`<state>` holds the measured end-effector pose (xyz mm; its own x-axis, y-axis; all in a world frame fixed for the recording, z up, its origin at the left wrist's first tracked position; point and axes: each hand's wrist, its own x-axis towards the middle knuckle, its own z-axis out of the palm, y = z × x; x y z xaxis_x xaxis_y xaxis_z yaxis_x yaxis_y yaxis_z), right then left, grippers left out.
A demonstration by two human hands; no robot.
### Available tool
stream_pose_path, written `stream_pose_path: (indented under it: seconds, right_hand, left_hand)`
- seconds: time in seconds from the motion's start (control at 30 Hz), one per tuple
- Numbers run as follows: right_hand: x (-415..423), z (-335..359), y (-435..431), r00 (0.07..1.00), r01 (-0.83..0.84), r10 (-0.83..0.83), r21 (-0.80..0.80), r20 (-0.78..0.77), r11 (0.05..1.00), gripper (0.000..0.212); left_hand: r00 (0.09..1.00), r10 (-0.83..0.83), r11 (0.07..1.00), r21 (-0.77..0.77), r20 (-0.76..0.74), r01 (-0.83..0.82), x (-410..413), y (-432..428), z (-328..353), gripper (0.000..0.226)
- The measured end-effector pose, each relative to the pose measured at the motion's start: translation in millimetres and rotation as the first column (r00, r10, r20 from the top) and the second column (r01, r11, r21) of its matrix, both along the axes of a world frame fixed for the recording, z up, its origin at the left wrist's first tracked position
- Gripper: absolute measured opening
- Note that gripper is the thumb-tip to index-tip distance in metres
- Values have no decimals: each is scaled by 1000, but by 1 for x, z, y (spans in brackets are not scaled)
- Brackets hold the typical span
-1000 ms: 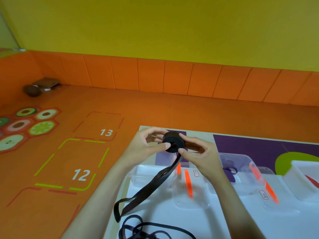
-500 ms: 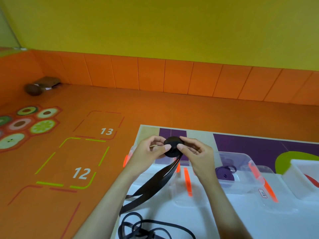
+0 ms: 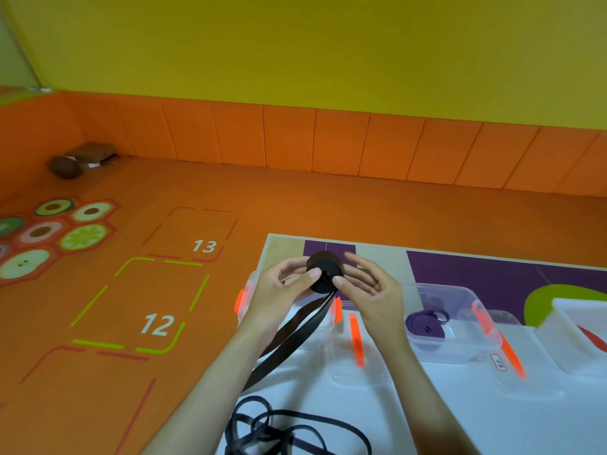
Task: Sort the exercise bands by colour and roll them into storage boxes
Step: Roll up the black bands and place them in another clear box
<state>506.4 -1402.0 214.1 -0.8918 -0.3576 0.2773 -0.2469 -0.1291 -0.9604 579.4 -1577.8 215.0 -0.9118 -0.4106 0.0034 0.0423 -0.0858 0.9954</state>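
Left hand (image 3: 279,285) and right hand (image 3: 372,290) both pinch the black roll (image 3: 323,270) from opposite sides, with thumbs on the near face and fingers behind it; the right fingers fan out past the roll. The roll is held in the air above the far-left end of the table (image 3: 460,421), over the left clear box (image 3: 247,287) with orange clips. The unrolled tail (image 3: 295,336) of the same band hangs doubled from the roll, down and left toward the table edge. Loose black band (image 3: 282,428) lies tangled on the table at the bottom; cannot tell if it joins the tail. Progress, judged: 1 purple band (image 3: 425,323) is already rolled and sits in the right clear box (image 3: 460,349). A red item (image 3: 596,338) is in the white box (image 3: 571,320), mostly cut off. The middle clear container (image 3: 358,372) looks empty and may be a lid. The black band is partly wound, with a long stretch left, and then needs boxing. Roughly mid-task.
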Motion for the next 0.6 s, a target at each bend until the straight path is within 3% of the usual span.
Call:
stream_pose_path:
  seconds: [0.07,0.13,0.23,0.33,0.5,0.6]
  right_hand:
    - [-4,4,6,1000,-26,26,17,-1,1000,41]
    - [-10,11,12,995,-71,78,94,-69,993,37]
    - [-18,23,16,976,-111,150,234,-157,966,34]
    - [-18,30,15,976,-138,165,183,-143,973,35]
    - [3,18,-1,997,-43,40,-52,-64,998,39]
    - [0,18,0,999,-20,16,-79,-50,997,37]
  left_hand:
    - [999,-43,999,-28,-5,43,3,-1,6,38]
    - [994,-108,976,-189,20,110,3,-7,17,41]
    - [984,-160,892,-416,73,176,-2,-17,33,28]
    - [989,-146,930,-335,37,150,-2,-16,42,23]
    - [998,-29,999,23,-64,30,0,3,24,36]
    - [997,-37,999,-3,-72,37,2,6,22,35]
